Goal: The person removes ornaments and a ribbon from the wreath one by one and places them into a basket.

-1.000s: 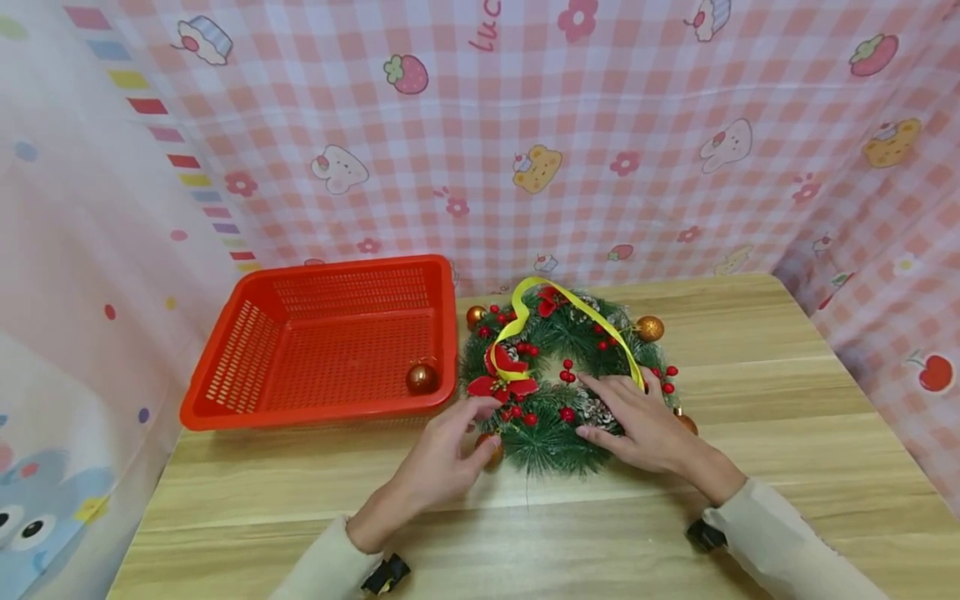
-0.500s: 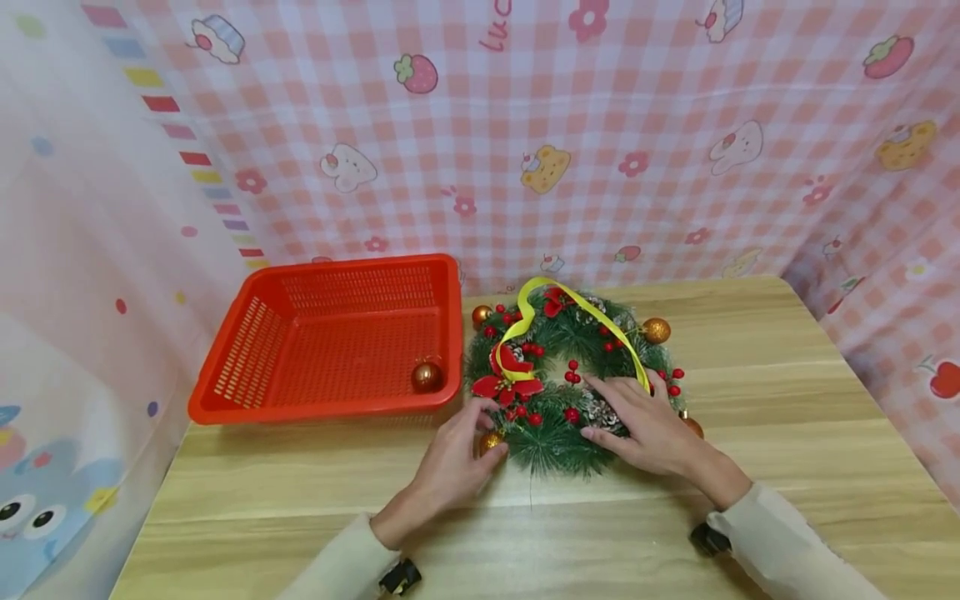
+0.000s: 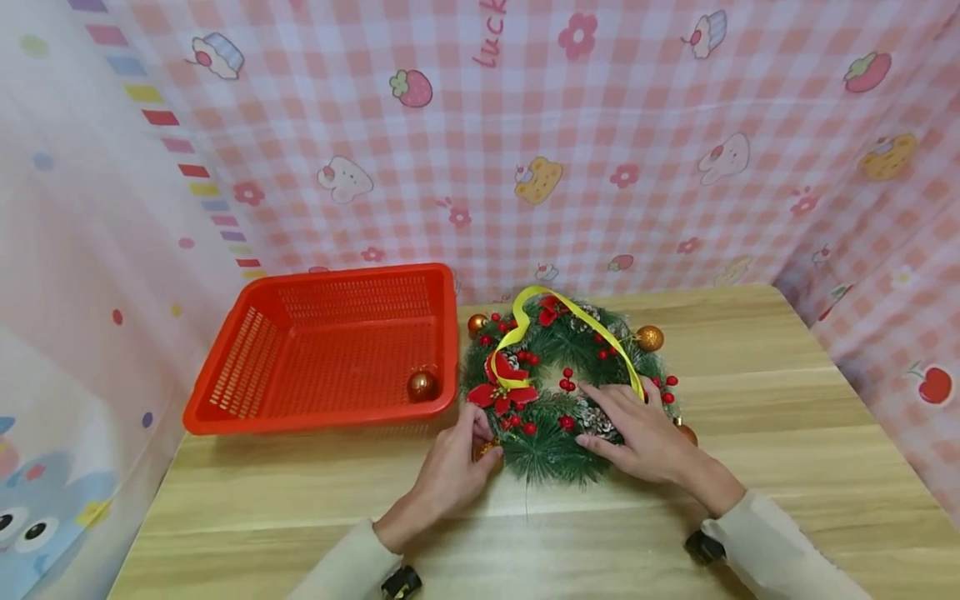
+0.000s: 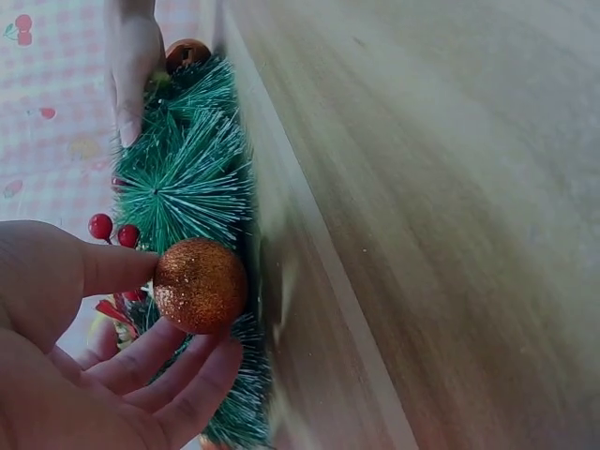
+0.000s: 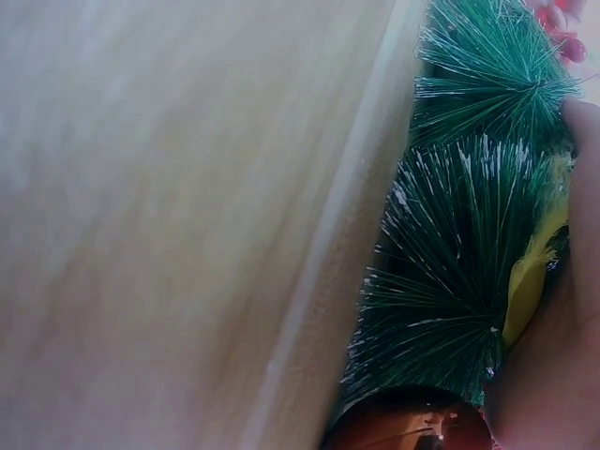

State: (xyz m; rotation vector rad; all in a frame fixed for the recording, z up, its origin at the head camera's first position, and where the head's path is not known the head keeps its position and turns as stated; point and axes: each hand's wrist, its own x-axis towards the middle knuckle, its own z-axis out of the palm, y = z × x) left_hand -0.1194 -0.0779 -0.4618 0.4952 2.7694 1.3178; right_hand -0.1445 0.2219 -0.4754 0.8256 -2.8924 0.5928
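A green Christmas wreath (image 3: 536,454) lies on the table, trimmed with red berries, pine cones, red poinsettia flowers and a yellow ribbon (image 3: 536,291). At its near left edge, my left hand (image 3: 450,462) holds a glittery orange-gold Christmas ball (image 4: 200,286) between thumb and fingers. The left wrist view shows the thumb against the ball's side and fingers curving beneath it. My right hand (image 3: 648,429) rests on the wreath's near right part, fingers spread over the greenery beside a pine cone (image 3: 596,421). The ribbon's right end passes under that hand.
To the left of the wreath stands a red plastic basket (image 3: 315,423) with one shiny copper-coloured ball (image 3: 422,385) inside. Other gold balls hang at the wreath's edge, including one at the back right (image 3: 649,337). A checked curtain (image 3: 465,125) borders the wooden table (image 3: 787,433).
My left hand has moved slightly in, and its fingers have closed round the gold ball at the wreath's near left. The right hand has stayed on the wreath. The head view shifted a little.
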